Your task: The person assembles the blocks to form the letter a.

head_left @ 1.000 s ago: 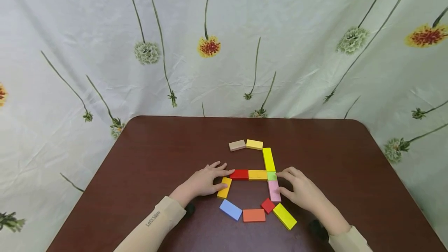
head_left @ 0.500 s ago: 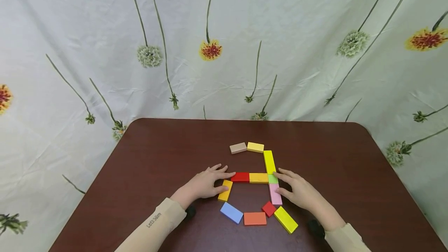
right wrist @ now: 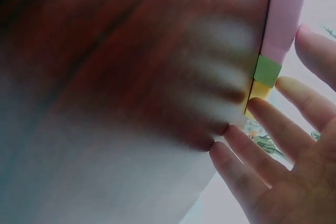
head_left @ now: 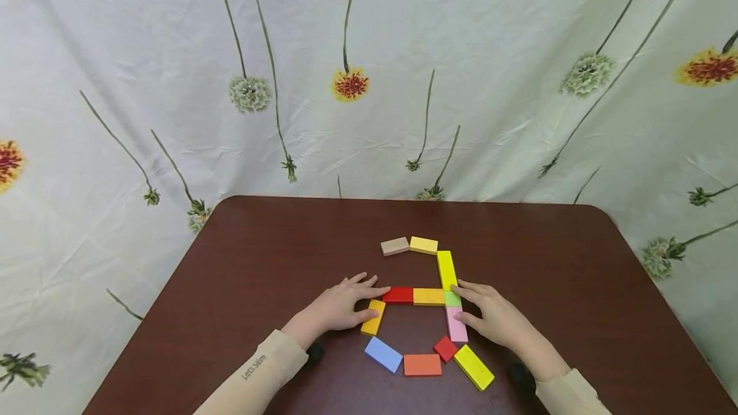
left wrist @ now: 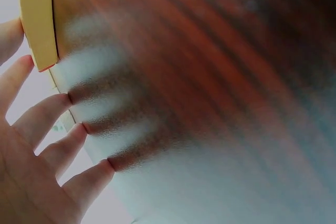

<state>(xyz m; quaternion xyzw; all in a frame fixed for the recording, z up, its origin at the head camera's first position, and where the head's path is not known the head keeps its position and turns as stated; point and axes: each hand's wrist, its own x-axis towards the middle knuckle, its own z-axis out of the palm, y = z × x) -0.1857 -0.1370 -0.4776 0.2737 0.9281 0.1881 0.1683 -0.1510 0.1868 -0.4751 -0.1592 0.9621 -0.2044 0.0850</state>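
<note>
In the head view, flat coloured wooden blocks form a joined outline on the table. My left hand (head_left: 337, 306) spreads its fingers at the left side. Its thumb touches the orange-yellow block (head_left: 371, 322), and its index fingertip meets the left end of the red block (head_left: 398, 296). On the other side, my right hand (head_left: 498, 319) rests with extended fingers. Its index fingertip is where the long yellow block (head_left: 446, 268) joins the small green block (head_left: 452, 299); its thumb touches the pink block (head_left: 458, 328). An orange block (head_left: 428, 297) lies between red and green.
Beyond the hands lie a tan block (head_left: 394, 247) and a pale yellow block (head_left: 423, 245). Nearer are a blue block (head_left: 383, 354), a coral block (head_left: 422, 365), a small red block (head_left: 445, 348) and a yellow block (head_left: 474, 367). A flowered cloth (head_left: 369, 133) hangs behind the dark table (head_left: 277, 235).
My right index fingertip has shifted slightly away from me, from beside the green block to its joint with the yellow one. The left hand keeps its place; the head view has tilted a little.
</note>
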